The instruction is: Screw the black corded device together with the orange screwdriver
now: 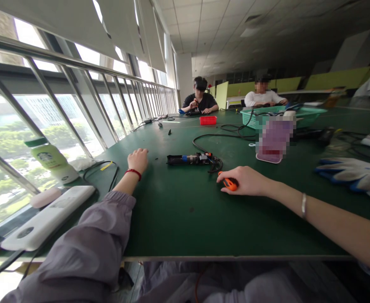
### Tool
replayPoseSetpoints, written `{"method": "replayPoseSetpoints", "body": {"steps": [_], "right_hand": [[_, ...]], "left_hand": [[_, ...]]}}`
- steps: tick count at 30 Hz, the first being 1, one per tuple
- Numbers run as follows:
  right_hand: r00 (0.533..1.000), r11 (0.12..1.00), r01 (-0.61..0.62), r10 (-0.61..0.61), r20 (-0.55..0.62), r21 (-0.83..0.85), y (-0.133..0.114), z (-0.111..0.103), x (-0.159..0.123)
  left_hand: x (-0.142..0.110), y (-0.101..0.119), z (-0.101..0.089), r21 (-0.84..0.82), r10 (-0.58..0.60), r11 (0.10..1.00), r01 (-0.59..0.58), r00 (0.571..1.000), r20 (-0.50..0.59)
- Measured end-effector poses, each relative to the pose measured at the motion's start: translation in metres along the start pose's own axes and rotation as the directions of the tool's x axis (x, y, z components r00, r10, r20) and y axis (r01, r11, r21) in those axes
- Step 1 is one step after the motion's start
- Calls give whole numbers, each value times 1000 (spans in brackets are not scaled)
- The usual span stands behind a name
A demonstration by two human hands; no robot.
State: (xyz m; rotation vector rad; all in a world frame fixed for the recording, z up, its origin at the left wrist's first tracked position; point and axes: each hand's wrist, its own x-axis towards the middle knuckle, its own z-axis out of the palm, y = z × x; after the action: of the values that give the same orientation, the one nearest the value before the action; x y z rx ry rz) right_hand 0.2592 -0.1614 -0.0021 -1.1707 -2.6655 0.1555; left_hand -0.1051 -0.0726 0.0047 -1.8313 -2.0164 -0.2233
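My right hand [249, 180] rests on the green table, its fingers closed around an orange-and-black tool handle [230, 184]. The tool's far end does not show. To its left and a little farther off lies an opened black device [191, 158] with blue and metal parts inside and thin wires at its right end. A black cable [200, 141] curves away behind it. Left of the device, my left hand [137, 160] lies on the table with its fingers curled in; whether anything is inside is hidden. A tiny dark piece [156, 158] lies beside it.
A green-capped bottle [54, 162] and white power bank [50, 216] stand left. A phone [275, 141] leans against a teal basket [249, 119]; gloves [355, 172] lie right. A red tray [208, 120] is farther back. Two people [200, 99] sit across the table.
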Motion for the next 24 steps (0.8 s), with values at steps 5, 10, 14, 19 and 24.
{"method": "replayPoseSetpoints", "body": {"steps": [5,10,14,19,24], "right_hand": [[999,1000,3,-3,35,-9,1,-1,0],[999,1000,0,0,45,-5,1,-2,0],[998,1000,-3,3,55,2,0,-2,0],[999,1000,-2,2,50,1,0,-2,1],[999,1000,-2,2,47,9,0,-2,1]], "left_hand": [[-4,-49,2,13,-163,987,162,980,110],[1,-42,4,22,-159,987,158,978,137],[4,-19,5,48,-95,995,89,986,140],[3,8,6,33,72,996,-77,989,126],[2,22,4,28,181,982,-186,976,121]]}}
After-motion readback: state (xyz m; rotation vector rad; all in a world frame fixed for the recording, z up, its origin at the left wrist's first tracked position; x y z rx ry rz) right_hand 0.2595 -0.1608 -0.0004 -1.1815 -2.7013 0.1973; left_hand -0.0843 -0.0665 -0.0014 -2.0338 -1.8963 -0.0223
